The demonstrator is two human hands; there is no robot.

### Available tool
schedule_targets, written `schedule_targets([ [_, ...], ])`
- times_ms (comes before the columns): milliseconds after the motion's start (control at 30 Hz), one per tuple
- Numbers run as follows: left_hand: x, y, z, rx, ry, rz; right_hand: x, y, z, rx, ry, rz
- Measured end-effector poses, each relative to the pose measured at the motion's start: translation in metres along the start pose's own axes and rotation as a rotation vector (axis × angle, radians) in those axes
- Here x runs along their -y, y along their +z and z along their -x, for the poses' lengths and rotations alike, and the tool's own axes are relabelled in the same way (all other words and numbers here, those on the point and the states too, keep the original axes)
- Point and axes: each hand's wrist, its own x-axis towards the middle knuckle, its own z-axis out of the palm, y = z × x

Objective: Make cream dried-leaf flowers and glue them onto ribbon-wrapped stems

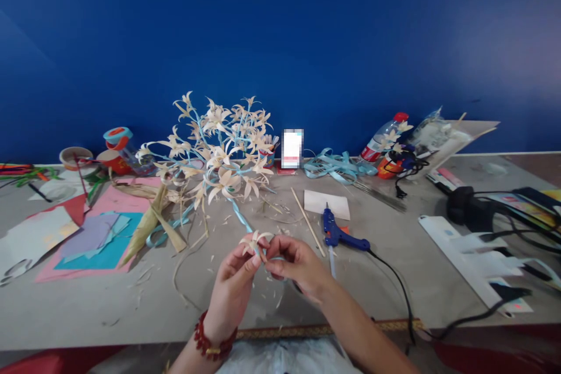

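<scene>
1. Nearest me, a red beaded bracelet point(214, 339) circles the wrist of the left hand point(236, 280).
2. That hand pinches a cream flower point(255, 239) between thumb and fingers, over the table point(153, 310).
3. The right hand point(298, 263) is closed narrowly, pinching a thin blue strip point(276, 258) beside the flower's base.
4. The flower lies between both sets of fingertips, nearer the left hand. Its petals spread up and away from me; its short base slants down toward the right fingertips.
5. Just beyond, the blue-wrapped stem point(239, 214) of a large flower spray point(225, 182) points back at the held flower; I cannot tell whether they touch.
6. Right of the hands rest a thin stick point(307, 219) and a blue glue gun point(332, 232).
7. Farther off lies heaped pale-blue ribbon point(335, 166), before a blue wall point(280, 29).
</scene>
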Motion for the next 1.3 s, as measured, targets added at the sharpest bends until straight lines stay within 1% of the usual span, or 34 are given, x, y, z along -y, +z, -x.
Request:
schedule_targets([
  [133, 0.002, -0.001, 0.000, -0.006, -0.031, 0.022, -0.003, -0.002, -0.002, 0.031, 0.021, -0.002],
  [233, 0.001, 0.000, 0.000, 0.005, -0.040, 0.041, -0.004, -0.001, -0.002, 0.028, 0.029, 0.010],
  [333, 0.000, 0.001, 0.000, 0.011, -0.040, 0.054, -0.004, 0.000, -0.002, 0.017, 0.004, 0.038],
  [433, 0.002, 0.000, 0.001, -0.022, -0.022, 0.056, -0.001, 0.001, -0.001, 0.003, -0.099, 0.129],
  [500, 0.005, 0.000, 0.002, -0.074, -0.001, 0.045, 0.002, 0.001, 0.001, -0.016, -0.194, 0.253],
  [600, 0.011, -0.002, 0.003, -0.169, 0.024, 0.016, 0.005, 0.003, 0.003, -0.084, -0.313, 0.471],
  [667, 0.012, -0.002, 0.004, -0.220, 0.040, -0.015, 0.007, 0.004, 0.004, -0.134, -0.366, 0.578],
  [733, 0.011, -0.002, 0.004, -0.240, 0.059, -0.052, 0.007, 0.005, 0.005, -0.147, -0.378, 0.620],
  [833, 0.006, 0.000, 0.003, -0.194, 0.051, -0.060, 0.009, 0.003, 0.004, -0.113, -0.308, 0.570],
  [933, 0.001, 0.002, 0.002, -0.143, 0.009, -0.030, 0.010, 0.000, 0.003, -0.047, -0.189, 0.439],
  [1000, -0.001, 0.003, 0.001, -0.114, -0.010, -0.008, 0.010, -0.003, 0.002, -0.012, -0.135, 0.352],
  [1167, -0.003, 0.003, -0.002, -0.005, -0.059, 0.041, 0.007, -0.006, 0.000, 0.022, -0.098, 0.209],
  [1300, -0.002, 0.003, -0.003, -0.013, -0.099, 0.087, 0.005, -0.005, -0.001, 0.013, -0.077, 0.140],
])
